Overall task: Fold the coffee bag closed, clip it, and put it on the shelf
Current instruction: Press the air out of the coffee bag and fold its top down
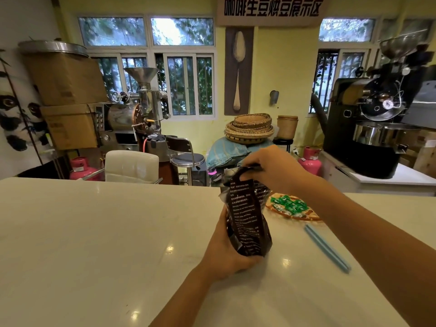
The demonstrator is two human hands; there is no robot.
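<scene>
A dark brown coffee bag [247, 215] with white print stands upright on the white counter [94, 232], right of centre. My left hand [224, 253] wraps around its lower part from the left. My right hand [271, 168] pinches the crumpled top edge of the bag from above. A long light-blue sealing clip [326, 247] lies flat on the counter to the right of the bag, untouched. No shelf is in view.
A woven tray of green-wrapped candies [291, 206] sits just behind the bag on the right. Beyond the counter stand a white chair [132, 166], a bar stool [187, 159], two coffee roasters [372, 119], pink gas cylinders [310, 161] and stacked baskets [249, 128].
</scene>
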